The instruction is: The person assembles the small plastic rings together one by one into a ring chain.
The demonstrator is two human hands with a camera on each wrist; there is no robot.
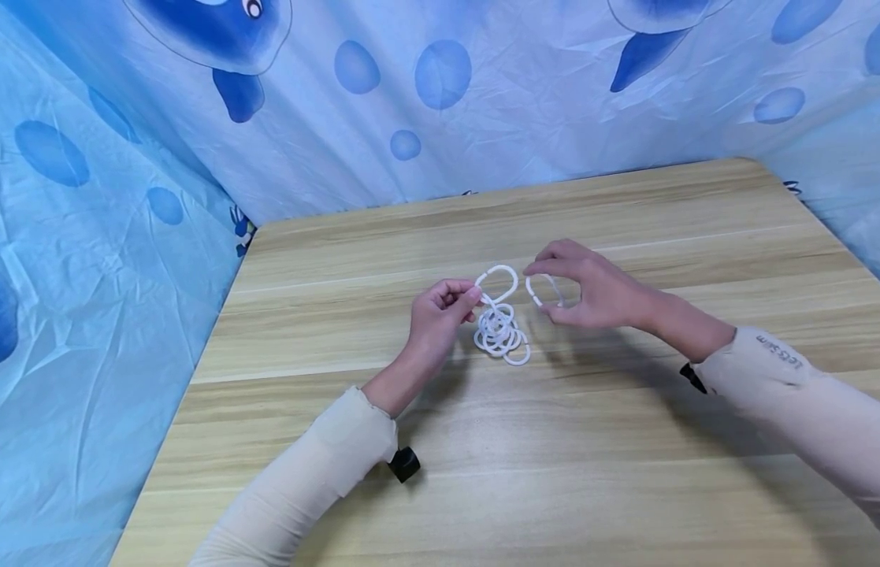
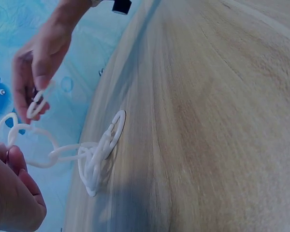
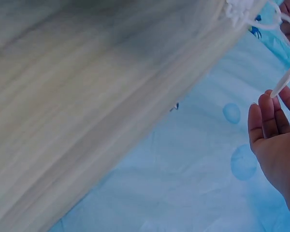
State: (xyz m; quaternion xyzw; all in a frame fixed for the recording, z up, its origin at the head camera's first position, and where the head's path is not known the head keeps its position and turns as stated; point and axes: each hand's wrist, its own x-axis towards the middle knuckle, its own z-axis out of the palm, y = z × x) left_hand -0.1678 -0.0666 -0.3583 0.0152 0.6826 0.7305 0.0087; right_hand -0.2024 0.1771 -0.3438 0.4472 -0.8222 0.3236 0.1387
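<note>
My left hand (image 1: 440, 315) pinches a white plastic ring (image 1: 516, 285) at the upper end of a linked chain. Below it the other white rings (image 1: 498, 331) lie bunched on the wooden table, joined to the held end, as the left wrist view also shows. Just to the right, my right hand (image 1: 595, 287) holds a separate white ring (image 1: 530, 291) between thumb and fingers. A small gap stands between this ring and the chain's end ring in the head view. In the right wrist view the ring (image 3: 284, 81) stands edge-on at the fingertips.
The wooden table (image 1: 553, 472) spreads on all sides of the hands. A blue curtain (image 1: 305, 142) with whale and bubble prints hangs behind its far edge and along the left. Black wrist pieces (image 1: 404, 465) stick out from the beige sleeves (image 1: 305, 472).
</note>
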